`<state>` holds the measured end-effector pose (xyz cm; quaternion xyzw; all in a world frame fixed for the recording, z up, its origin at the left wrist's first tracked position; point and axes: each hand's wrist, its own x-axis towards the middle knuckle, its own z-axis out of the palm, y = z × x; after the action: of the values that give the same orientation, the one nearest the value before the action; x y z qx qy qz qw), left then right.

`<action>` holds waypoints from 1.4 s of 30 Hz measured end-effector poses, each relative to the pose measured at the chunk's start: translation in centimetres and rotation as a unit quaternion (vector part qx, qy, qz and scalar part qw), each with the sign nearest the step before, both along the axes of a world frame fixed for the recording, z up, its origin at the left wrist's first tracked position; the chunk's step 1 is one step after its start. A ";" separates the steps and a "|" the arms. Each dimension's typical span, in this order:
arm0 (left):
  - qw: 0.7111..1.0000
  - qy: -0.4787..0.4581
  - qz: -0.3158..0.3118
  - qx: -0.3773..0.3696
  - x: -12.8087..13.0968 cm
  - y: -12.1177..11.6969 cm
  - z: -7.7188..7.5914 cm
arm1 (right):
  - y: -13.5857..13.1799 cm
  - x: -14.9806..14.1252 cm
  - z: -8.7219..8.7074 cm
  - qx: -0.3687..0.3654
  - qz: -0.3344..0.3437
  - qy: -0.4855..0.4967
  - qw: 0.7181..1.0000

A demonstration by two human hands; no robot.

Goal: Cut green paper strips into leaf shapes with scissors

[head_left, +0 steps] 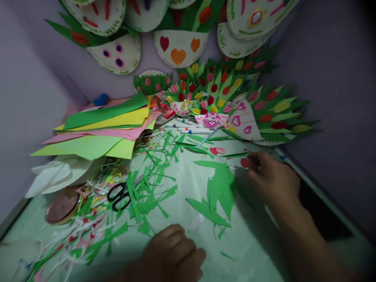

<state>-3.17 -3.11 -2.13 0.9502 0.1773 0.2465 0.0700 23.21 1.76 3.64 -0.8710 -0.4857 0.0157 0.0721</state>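
Observation:
My right hand point(273, 178) reaches over the right side of the table, its fingers bent and drawn together. The fingertips are at the edge of a red paper oval point(244, 162); whether they grip it or anything else is hidden. My left hand point(174, 254) rests near the front edge with its fingers curled in, and nothing shows in it. Between the hands lies a pile of green paper leaves point(220, 188), with a single leaf point(208, 212) in front. A red oval point(214, 151) and a pink oval point(220, 150) lie farther back.
Green paper scraps point(147, 188) spread across the left, around black-handled scissors point(119, 196). Behind them are stacked coloured sheets point(96, 137) and a roll of tape point(63, 205). Markers point(196, 131) lie at the back, before paper-plate flower crafts point(243, 119). More decorated plates point(180, 49) hang on the wall.

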 end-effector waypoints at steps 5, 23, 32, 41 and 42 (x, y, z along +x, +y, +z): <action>0.994 0.103 -0.024 -0.005 1.6 2.0 -0.1 | 0.2 0.5 -0.8 0.036 0.006 -0.043 0.998; 0.997 -0.003 -0.006 0.081 1.5 3.0 -1.3 | 0.2 -1.5 -1.7 0.112 0.067 -0.066 0.989; 1.000 0.002 0.017 0.007 1.2 2.0 -1.3 | 0.0 -1.9 -1.2 0.100 0.080 -0.020 0.992; 0.993 -0.012 0.026 -0.111 0.2 1.3 0.6 | -1.5 -3.4 0.3 0.164 0.159 0.094 0.969; 0.992 -0.021 0.032 -0.118 0.3 1.3 0.7 | -1.7 -3.6 0.4 0.169 0.168 0.112 0.965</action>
<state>-2.90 -1.80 -1.44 0.9238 0.2339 0.2458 0.1774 19.57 0.05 4.03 -0.7447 -0.6095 0.0425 0.2687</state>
